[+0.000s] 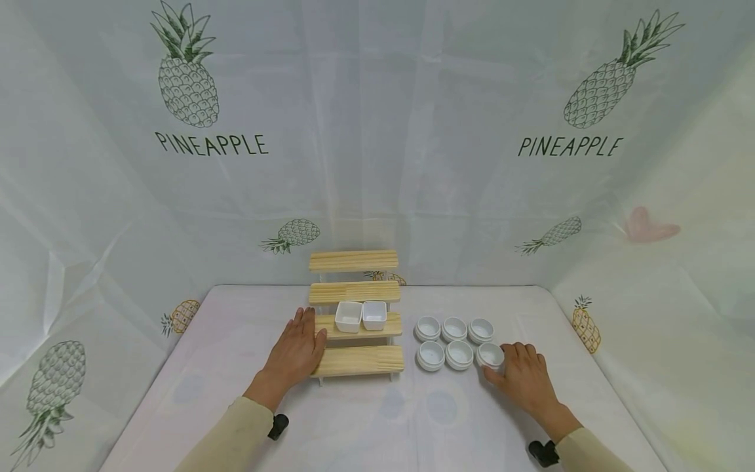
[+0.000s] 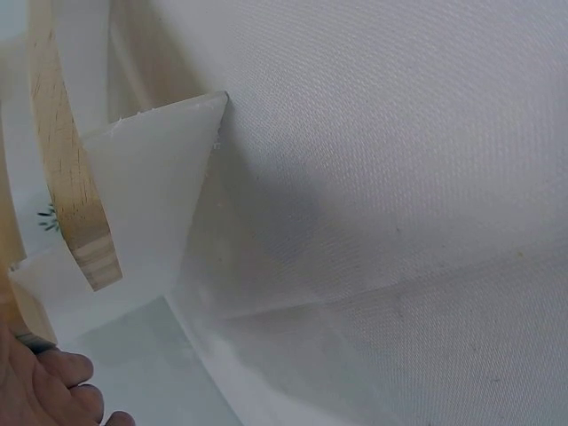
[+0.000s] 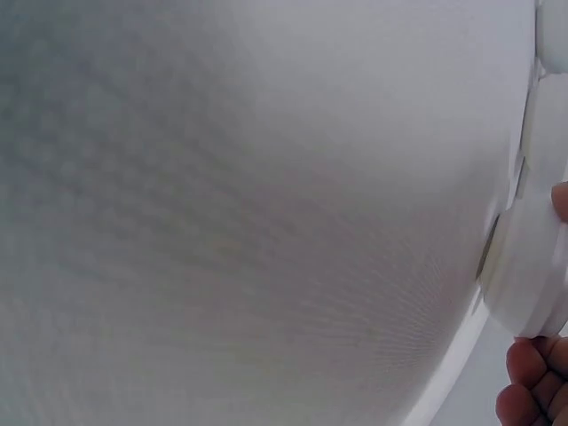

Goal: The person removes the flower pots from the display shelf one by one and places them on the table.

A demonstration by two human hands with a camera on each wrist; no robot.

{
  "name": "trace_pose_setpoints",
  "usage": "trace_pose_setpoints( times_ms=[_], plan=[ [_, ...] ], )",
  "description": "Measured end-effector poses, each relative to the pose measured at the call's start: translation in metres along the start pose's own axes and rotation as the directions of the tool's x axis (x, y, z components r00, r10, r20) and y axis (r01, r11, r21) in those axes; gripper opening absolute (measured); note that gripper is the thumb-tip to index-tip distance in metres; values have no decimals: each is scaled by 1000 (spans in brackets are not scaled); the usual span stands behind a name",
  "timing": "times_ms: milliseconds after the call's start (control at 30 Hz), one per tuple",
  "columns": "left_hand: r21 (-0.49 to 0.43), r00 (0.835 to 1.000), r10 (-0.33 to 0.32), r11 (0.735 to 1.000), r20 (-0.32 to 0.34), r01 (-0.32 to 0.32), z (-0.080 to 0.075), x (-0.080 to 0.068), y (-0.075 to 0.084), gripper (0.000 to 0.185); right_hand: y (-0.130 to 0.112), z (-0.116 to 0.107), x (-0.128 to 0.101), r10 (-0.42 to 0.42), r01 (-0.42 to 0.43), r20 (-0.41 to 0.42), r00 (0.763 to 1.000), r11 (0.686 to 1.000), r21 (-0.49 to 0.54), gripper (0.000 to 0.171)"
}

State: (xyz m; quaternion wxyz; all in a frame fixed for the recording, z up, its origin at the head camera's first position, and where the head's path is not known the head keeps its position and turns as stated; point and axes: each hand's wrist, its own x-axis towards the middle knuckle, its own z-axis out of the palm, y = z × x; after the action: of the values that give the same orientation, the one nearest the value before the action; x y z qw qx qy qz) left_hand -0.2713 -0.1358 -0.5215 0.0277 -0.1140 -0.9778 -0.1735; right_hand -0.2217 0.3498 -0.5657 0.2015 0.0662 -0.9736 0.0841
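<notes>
A tiered display stand (image 1: pixel 358 360) has pale wooden shelves on white side supports. My left hand (image 1: pixel 297 346) rests along its left side, fingers straight; the left wrist view shows the fingers (image 2: pixel 67 366) by the end of a wooden shelf (image 2: pixel 67 160). Two square white bowls (image 1: pixel 348 317) sit side by side on the second shelf from the front. To the stand's right, small round white bowls stand in two rows. My right hand (image 1: pixel 525 377) holds the front-right round bowl (image 1: pixel 490 354) between thumb and fingers; in the right wrist view its side (image 3: pixel 530 266) shows between them.
The other round bowls (image 1: pixel 459 354) stand close together, just left of the held one. A white cloth covers the table (image 1: pixel 448 426). Behind it hangs a curtain (image 1: pixel 377 131) printed with pineapples, which also closes off both sides.
</notes>
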Motion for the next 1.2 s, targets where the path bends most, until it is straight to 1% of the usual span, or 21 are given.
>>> trace_pose_setpoints(
  times_ms=[267, 500, 767, 833, 1033, 1200],
  plan=[
    [1, 1000, -7, 1000, 8, 7, 0, -1, 1, 72, -1, -1, 0, 0, -1, 5, 1000, 1000, 9, 62],
    [-13, 1000, -1, 1000, -21, 1, -1, -3, 2, 72, -2, 2, 2, 4, -4, 20, 1000, 1000, 21, 63],
    [-3, 1000, -4, 1000, 3, 4, -1, -2, 2, 71, -1, 1, 2, 4, -5, 35, 999, 1000, 16, 64],
    [-4, 1000, -6, 1000, 4, 6, -1, -1, 1, 72, -1, 1, 2, -4, 4, 22, 1000, 1000, 10, 64],
    [-3, 1000, -9, 1000, 8, 9, -2, -2, 2, 72, -3, -3, 9, -51, 51, -53, 997, 999, -15, 69],
    [-7, 1000, -8, 1000, 2, 8, -3, -2, 2, 71, -11, -13, 22, -73, 74, -61, 995, 997, 6, 70]
  ],
)
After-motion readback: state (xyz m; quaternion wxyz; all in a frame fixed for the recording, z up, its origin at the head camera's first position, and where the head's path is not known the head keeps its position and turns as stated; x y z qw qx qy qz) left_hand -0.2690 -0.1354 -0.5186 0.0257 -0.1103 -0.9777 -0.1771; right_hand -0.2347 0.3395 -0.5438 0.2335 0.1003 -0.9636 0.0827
